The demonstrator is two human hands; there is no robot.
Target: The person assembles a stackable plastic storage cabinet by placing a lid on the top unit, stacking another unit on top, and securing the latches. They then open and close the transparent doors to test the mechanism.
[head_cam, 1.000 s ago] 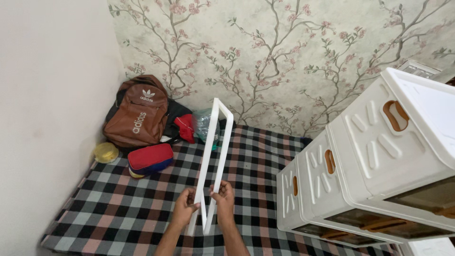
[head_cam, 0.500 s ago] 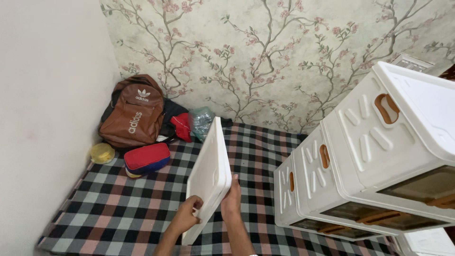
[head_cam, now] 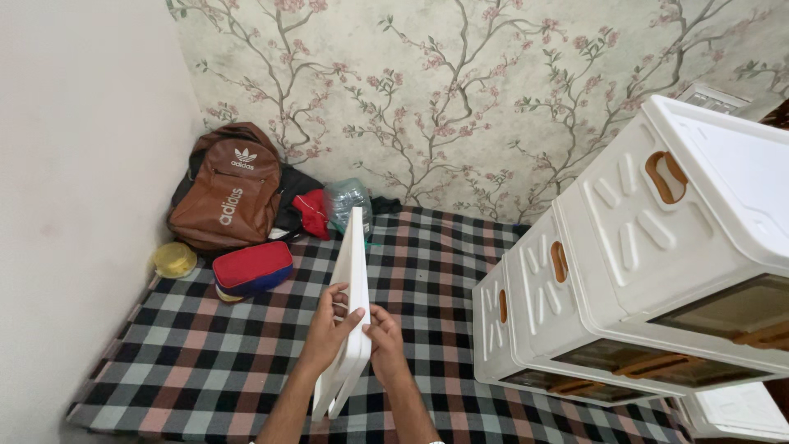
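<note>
head view: two hands grip a white plastic panel [head_cam: 349, 312] held edge-on above the middle of a checked mat [head_cam: 205, 362] — the left hand [head_cam: 327, 327] wraps fingers over its near edge, the right hand [head_cam: 385, 339] pinches it from the other side. a white drawer unit [head_cam: 625, 271] lies tipped at the mat's right edge; a brown backpack [head_cam: 226, 193] and a red pouch [head_cam: 253, 267] sit by the far left corner.

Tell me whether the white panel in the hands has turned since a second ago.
Yes. The white panel, held by both hands, has turned: earlier its open frame faced the camera, now it stands edge-on, its top end still pointing toward the brown backpack corner.
</note>
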